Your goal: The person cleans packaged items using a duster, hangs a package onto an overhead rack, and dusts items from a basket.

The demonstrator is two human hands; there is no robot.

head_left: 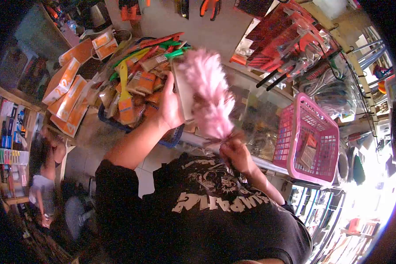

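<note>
A fluffy pink duster (210, 94), blurred by motion, hangs in front of me with its lower end in my right hand (236, 153), whose fingers are wrapped round it. My left hand (170, 105) grips a flat pale box (185, 94) by its left side. The duster's fluff lies against or just over the box and hides part of it. Directly behind my left hand is a blue basket (108, 119) heaped with paintbrushes, among them one with a yellow handle (124, 81).
At the right a pink plastic basket (295, 145) stands on the glass counter (259, 119). Packaged tools (295, 39) hang above it. Orange and white boxes (66, 101) are stacked at the left. Another person (46, 189) is low at the far left.
</note>
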